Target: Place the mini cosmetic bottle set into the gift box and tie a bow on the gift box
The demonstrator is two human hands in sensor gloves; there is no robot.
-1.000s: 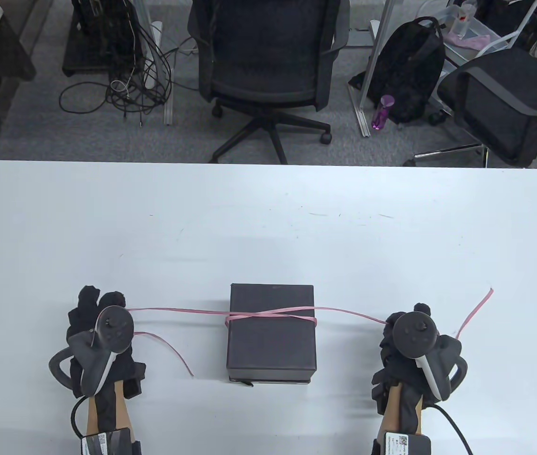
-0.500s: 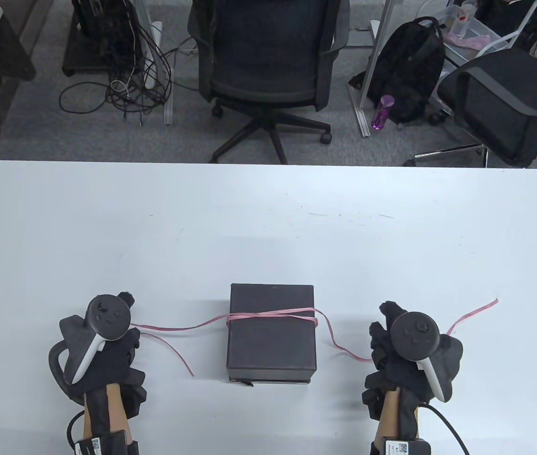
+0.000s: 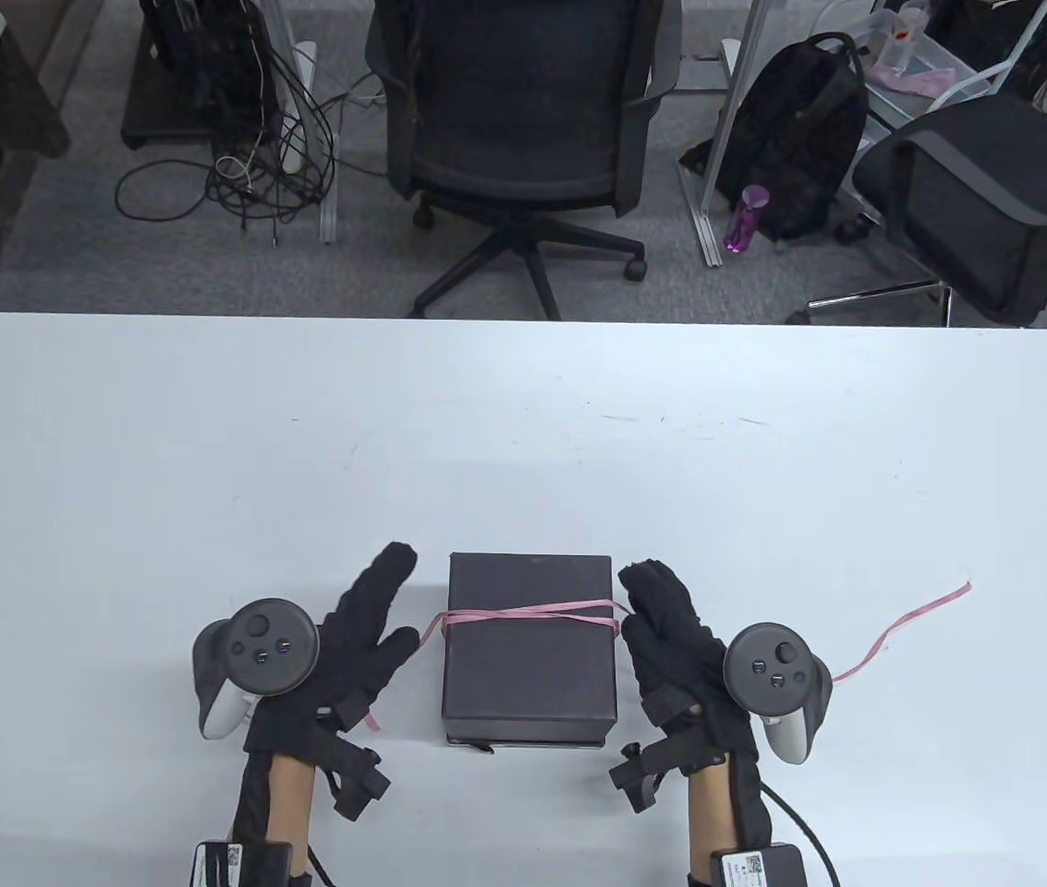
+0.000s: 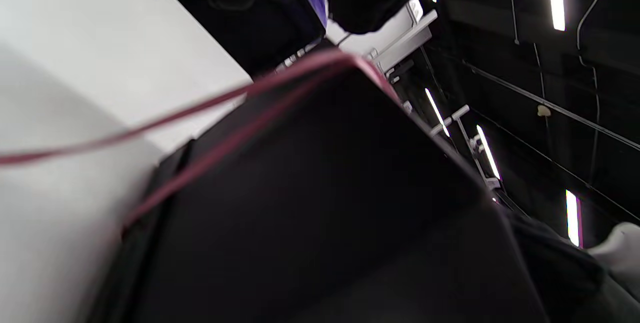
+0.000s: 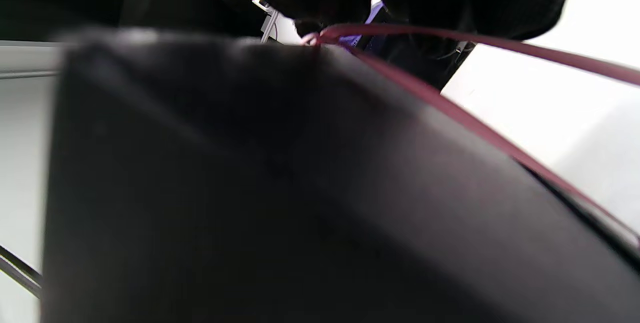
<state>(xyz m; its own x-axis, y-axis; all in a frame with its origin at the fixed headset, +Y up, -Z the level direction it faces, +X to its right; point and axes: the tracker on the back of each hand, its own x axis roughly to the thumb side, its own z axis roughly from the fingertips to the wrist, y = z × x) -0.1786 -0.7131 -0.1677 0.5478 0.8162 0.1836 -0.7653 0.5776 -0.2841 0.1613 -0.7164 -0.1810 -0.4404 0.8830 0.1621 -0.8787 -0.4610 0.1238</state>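
The black gift box (image 3: pixel 528 656) stands shut near the table's front edge, and the bottle set is out of sight. A pink ribbon (image 3: pixel 532 613) is wrapped and crossed over its lid. My left hand (image 3: pixel 366 628) lies flat just left of the box, fingers straight, holding nothing. My right hand (image 3: pixel 662 619) lies flat close against the box's right side, also holding nothing. One ribbon tail (image 3: pixel 911 614) trails right past that hand. The left tail runs under my left hand. Both wrist views show the box (image 4: pixel 325 203) (image 5: pixel 225 188) up close, with the ribbon (image 4: pixel 200 108) (image 5: pixel 500 48) over its edge.
The white table (image 3: pixel 523 443) stretches wide behind the box. Beyond its far edge are an office chair (image 3: pixel 523 139), a second chair (image 3: pixel 985 194), a black backpack (image 3: pixel 800 129) and floor cables (image 3: pixel 237 166).
Both hands let go of the ribbon ends and moved inward to flank the box, fingers straightened. The taut ribbon went slack, and its tails now lie on the table.
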